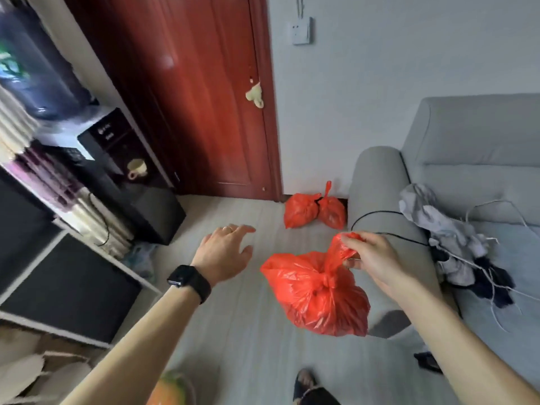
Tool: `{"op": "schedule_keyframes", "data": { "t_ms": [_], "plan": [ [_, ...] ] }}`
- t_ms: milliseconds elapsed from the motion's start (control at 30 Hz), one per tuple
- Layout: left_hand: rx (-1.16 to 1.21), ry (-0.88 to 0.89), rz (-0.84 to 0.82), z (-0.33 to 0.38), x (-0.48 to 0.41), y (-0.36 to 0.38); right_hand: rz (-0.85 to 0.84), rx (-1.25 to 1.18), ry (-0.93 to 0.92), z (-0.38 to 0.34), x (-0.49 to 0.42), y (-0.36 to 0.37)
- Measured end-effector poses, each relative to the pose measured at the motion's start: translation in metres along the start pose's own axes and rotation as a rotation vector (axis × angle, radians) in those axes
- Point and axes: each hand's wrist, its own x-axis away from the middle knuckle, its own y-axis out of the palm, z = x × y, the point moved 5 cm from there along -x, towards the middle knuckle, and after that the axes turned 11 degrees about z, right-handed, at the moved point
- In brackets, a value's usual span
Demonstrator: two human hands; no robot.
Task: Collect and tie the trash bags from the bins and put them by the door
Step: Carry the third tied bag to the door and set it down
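Our knotted red trash bag [318, 290] hangs in the air above the pale floor [239, 331], just beside the armrest of the grey sofa [467, 159]. Our right hand [369, 258] pinches the loose plastic tail above the knot, with the fingers curled round it. Our left hand [225, 252] stays apart from the bag, held out over the floor with its fingers spread and relaxed, gripping nothing. A black watch [190, 280] sits on that wrist and a ring on one finger.

Ahead of us, two tied bags [314, 210] of the same red lie touching each other on the floor. They sit against the wall, between the frame of the dark red door [198, 92] and the end of the sofa.

A thin black cable [380, 213] crosses the armrest near our right hand, and a heap of grey and dark clothes [447, 229] lies on the sofa seat. Left of the door stands a black water dispenser [122, 159] with a cup [136, 168] in its bay. A white switch plate [302, 30] is on the wall right of the door.
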Motion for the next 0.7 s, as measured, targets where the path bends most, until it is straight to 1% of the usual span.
{"op": "schedule_keyframes", "data": {
  "t_ms": [33, 67, 200, 333, 433, 500, 600, 700],
  "plan": [
    [-0.017, 0.005, -0.011, -0.002, -0.012, 0.001, 0.012, 0.015, 0.028, 0.005, -0.010, 0.006],
    [-0.018, 0.027, -0.011, -0.006, -0.055, 0.007, 0.038, 0.005, 0.061, 0.004, -0.047, 0.016],
    [0.003, 0.088, -0.063, -0.017, -0.161, 0.031, 0.127, 0.027, 0.198, 0.008, -0.141, 0.048],
    [0.000, 0.158, -0.089, -0.030, -0.291, 0.074, 0.176, 0.076, 0.246, 0.003, -0.253, 0.083],
    [-0.032, 0.211, -0.113, -0.038, -0.380, 0.116, 0.265, 0.195, 0.247, 0.016, -0.329, 0.098],
    [-0.031, 0.252, -0.136, -0.045, -0.456, 0.153, 0.330, 0.274, 0.271, 0.033, -0.394, 0.109],
    [-0.123, 0.331, -0.140, -0.052, -0.558, 0.201, 0.339, 0.376, 0.372, 0.060, -0.475, 0.123],
    [-0.200, 0.410, -0.049, -0.046, -0.646, 0.238, 0.332, 0.496, 0.431, 0.087, -0.535, 0.127]
  ]
}}
